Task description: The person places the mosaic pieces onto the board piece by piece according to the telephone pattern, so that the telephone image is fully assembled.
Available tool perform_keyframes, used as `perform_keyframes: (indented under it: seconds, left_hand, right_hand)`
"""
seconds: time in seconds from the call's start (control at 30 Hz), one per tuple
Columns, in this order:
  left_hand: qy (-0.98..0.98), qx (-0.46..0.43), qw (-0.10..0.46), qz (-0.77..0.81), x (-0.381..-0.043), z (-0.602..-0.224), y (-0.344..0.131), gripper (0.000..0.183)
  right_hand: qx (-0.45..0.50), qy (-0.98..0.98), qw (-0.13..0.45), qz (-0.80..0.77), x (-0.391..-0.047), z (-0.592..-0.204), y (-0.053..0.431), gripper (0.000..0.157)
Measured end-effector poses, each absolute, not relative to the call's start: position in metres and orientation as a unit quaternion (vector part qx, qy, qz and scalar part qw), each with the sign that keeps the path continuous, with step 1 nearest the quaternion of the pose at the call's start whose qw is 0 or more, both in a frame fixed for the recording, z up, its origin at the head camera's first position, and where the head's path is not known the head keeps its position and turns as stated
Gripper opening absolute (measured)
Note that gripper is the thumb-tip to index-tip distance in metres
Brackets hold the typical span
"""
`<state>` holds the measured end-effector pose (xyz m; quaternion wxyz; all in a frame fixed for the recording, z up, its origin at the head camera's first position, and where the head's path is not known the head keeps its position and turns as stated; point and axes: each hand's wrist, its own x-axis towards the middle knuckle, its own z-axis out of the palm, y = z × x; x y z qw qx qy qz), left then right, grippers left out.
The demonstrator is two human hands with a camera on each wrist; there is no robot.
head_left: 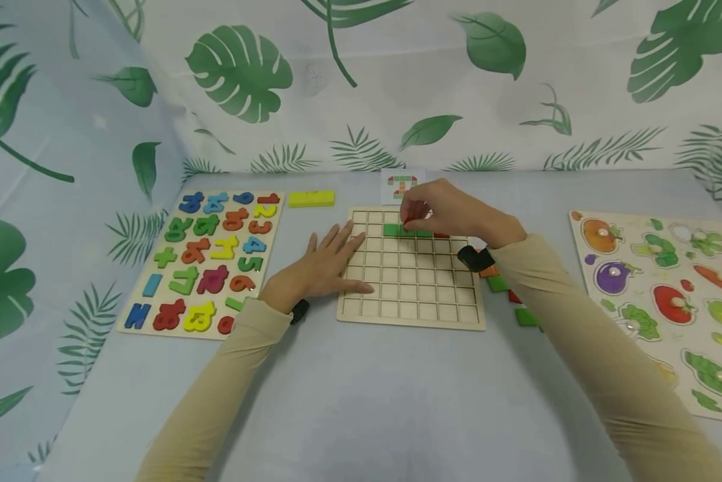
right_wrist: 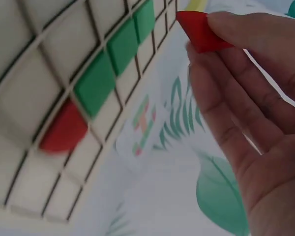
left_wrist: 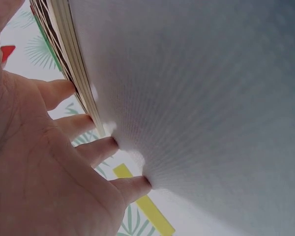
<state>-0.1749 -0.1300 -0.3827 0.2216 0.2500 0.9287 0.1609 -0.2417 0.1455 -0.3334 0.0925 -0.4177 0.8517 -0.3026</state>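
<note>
A right hand (right_wrist: 255, 113) pinches a red tile (right_wrist: 200, 30) at its fingertips, raised above a wooden grid board (right_wrist: 34, 59). Three green tiles (right_wrist: 122, 45) fill a row of the board's cells, and another red tile (right_wrist: 63, 129) sits in the cell beside them.

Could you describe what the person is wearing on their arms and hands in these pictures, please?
Both arms are covered by long, close-fitting beige sleeves that end at the wrists. The left hand and the right hand are bare, with no gloves or rings visible. Each wrist carries a small black device: one under the left wrist, one at the right wrist. No markings show on the sleeves.
</note>
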Motion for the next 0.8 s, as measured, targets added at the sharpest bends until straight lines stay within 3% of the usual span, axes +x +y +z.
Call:
perform_keyframes:
  seconds: [0.23, 0.47, 0.8]
  left_hand:
    - [0.929, 0.246, 0.226, 0.157, -0.176, -0.384, -0.13, 0.106]
    - [0.931, 0.245, 0.224, 0.152, -0.176, -0.385, -0.129, 0.106]
    - [0.931, 0.248, 0.222, 0.148, -0.176, -0.384, -0.129, 0.105]
  right_hand:
    - [-0.415, 0.839, 0.08, -0.342, -0.244, -0.35, 0.122, 0.005]
    - [-0.403, 0.843, 0.045, -0.354, -0.247, -0.363, 0.108, 0.012]
    - [-0.382, 0.859, 0.062, -0.334, -0.248, -0.37, 0.099, 0.013]
